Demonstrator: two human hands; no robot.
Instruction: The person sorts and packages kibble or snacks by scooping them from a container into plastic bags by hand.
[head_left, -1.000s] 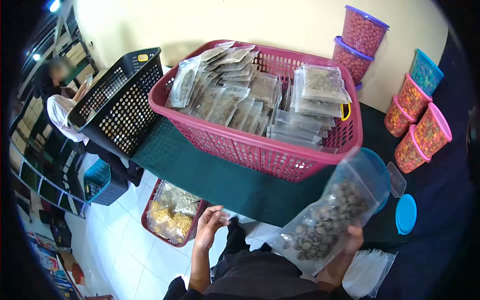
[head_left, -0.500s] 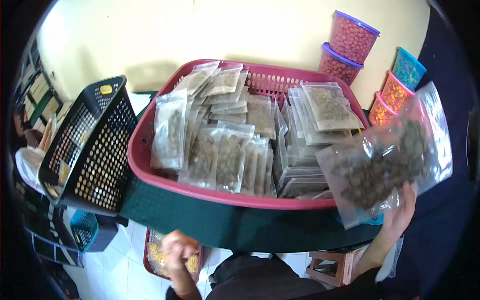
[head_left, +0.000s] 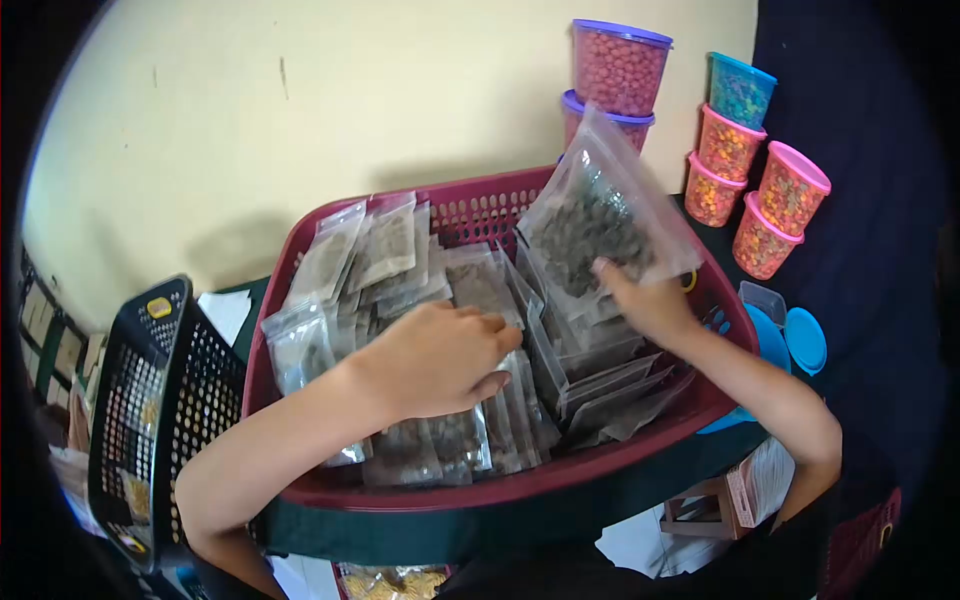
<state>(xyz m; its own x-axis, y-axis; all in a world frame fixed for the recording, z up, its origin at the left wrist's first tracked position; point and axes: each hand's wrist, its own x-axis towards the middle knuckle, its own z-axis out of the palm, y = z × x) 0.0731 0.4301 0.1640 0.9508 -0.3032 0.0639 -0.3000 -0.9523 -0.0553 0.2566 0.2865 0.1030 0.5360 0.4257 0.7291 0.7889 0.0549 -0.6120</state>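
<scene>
A large red plastic basket (head_left: pixel 480 494) is filled with rows of clear zip bags (head_left: pixel 385 250) holding brownish-grey pieces. At its right side, my right hand (head_left: pixel 645 300) grips a clear bag of dark pellets (head_left: pixel 585 238), thumb on the front and the other fingers hidden behind. This bag is tilted and overlaps the right-hand row of bags. Over the middle of the basket, my left hand (head_left: pixel 440 355) is palm down just above or on the packed bags, fingers loosely bent and thumb apart. Nothing shows in it.
Purple-lidded tubs of pink balls (head_left: pixel 620 70) stand behind the basket. Several tubs of colourful pieces (head_left: pixel 730 140) are stacked at the right, near a blue lid (head_left: pixel 805 340). To the left is a black perforated basket (head_left: pixel 205 410). A wooden stool (head_left: pixel 700 510) stands below the table.
My right hand has brought the bag of pellets leftward, over the basket's right side. My left hand has risen from below the table edge to the bags in the middle. The view has shifted.
</scene>
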